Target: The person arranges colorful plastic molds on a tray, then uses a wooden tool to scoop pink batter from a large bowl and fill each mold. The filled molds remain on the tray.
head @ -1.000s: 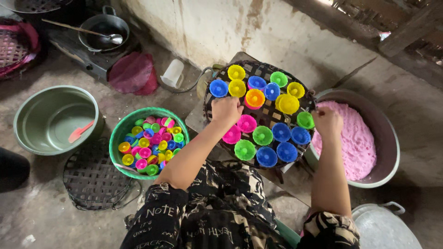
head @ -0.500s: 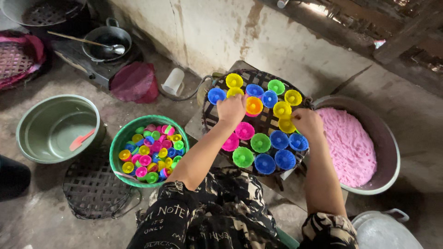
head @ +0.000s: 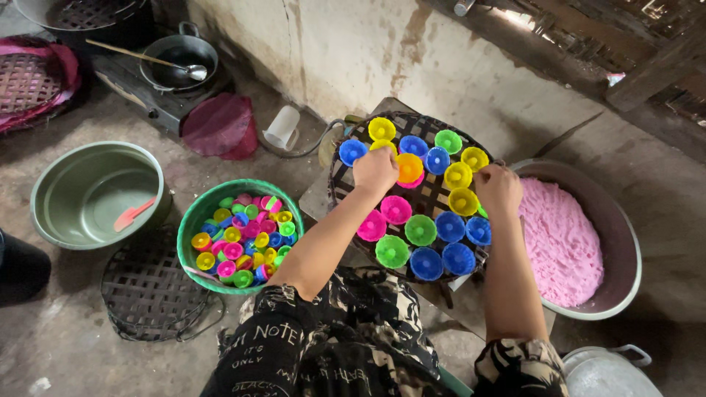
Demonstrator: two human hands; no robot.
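Left hand (head: 375, 170) sits knuckles-up over the woven tray (head: 346, 198), fingers curled beside the orange cup (head: 409, 167); can't tell if it grips anything. Right hand (head: 498, 190) is curled at the yellow cup (head: 463, 201), grip unclear. Cups are round with no long axis, mouths facing up.

From my feed the light is soft daylight, coming in at the top right where gaps between the beams blow out white. The wall (head: 353, 59) is evenly lit; the floor (head: 66, 338) dims toward the left and bottom edges. Shadows are faint, focus sharp centrally, edges bowed by the wide lens.
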